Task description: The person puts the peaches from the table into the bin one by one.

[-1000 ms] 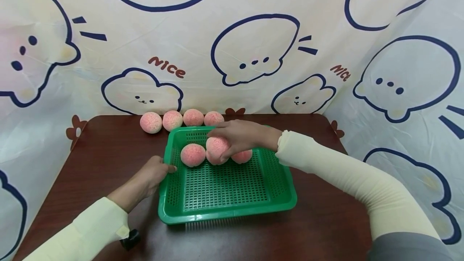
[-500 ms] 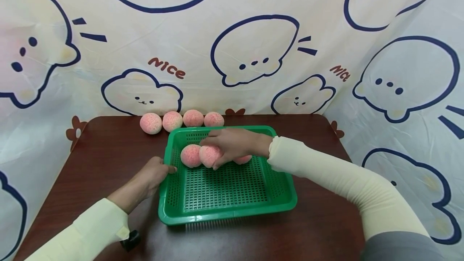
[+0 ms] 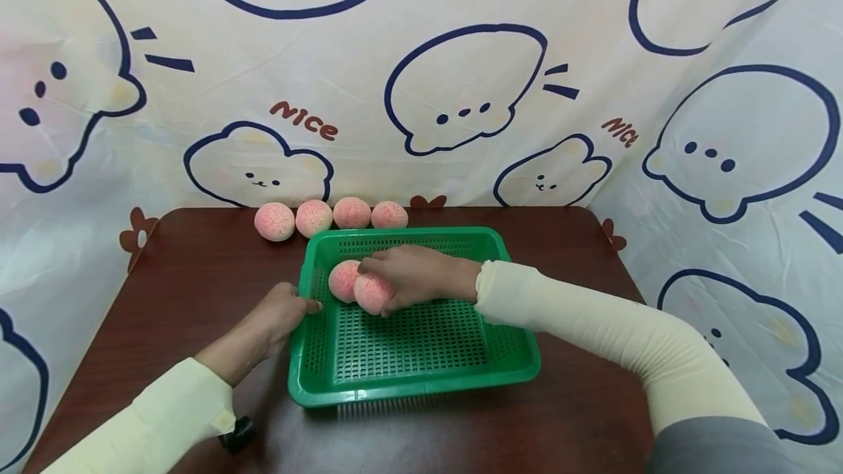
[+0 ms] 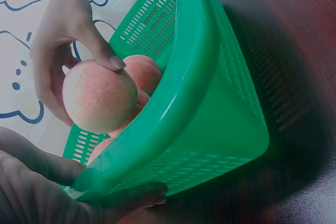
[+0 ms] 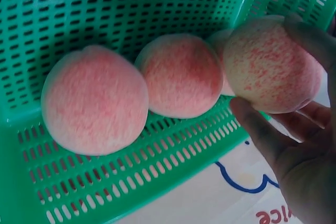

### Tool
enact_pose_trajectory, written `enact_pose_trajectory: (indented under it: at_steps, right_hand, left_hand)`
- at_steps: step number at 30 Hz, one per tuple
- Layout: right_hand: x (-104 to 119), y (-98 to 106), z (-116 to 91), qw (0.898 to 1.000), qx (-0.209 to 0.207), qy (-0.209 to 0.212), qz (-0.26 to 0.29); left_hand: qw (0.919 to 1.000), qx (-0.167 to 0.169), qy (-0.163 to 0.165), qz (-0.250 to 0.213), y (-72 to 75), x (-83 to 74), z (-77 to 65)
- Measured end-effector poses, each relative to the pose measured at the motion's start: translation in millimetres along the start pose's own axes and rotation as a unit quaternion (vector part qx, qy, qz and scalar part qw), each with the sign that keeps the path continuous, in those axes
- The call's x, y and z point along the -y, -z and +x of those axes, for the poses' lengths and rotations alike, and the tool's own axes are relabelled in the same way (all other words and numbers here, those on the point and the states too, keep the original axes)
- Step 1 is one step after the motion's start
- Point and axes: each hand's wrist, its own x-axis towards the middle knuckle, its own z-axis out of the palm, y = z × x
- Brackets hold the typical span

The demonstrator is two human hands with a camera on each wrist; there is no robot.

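Observation:
My right hand [image 3: 418, 276] grips a pink peach [image 3: 373, 294] inside the green plastic basket [image 3: 408, 342], fingers and thumb around its sides. The right wrist view shows this held peach [image 5: 273, 64] raised in front of a partly hidden one. Two more, a large peach [image 5: 94, 100] and a middle peach [image 5: 181, 77], lie along the basket's perforated side. In the head view only the left peach [image 3: 342, 280] shows beside the held one; my right hand covers the others. My left hand [image 3: 279, 313] pinches the basket's left rim, thumb inside and fingers outside.
Behind the basket, several peaches [image 3: 314, 219] stand in a row along the back edge of the dark brown table [image 3: 197, 262]. A printed cloth [image 3: 356, 57] hangs behind and to the right. A black object [image 3: 237, 436] is by my left sleeve.
My right hand has moved left and toward me, carrying the gripped peach closer to the left peach in the basket. My left hand stays on the rim.

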Motion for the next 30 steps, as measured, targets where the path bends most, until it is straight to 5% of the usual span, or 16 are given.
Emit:
enact_pose_trajectory:
  at_steps: [30]
  right_hand:
    - [24,-43,14,0.992,-0.024,-0.031,-0.117]
  left_hand:
    - [1.0,0.005,0.005,-0.002,0.5,-1.6,0.0]
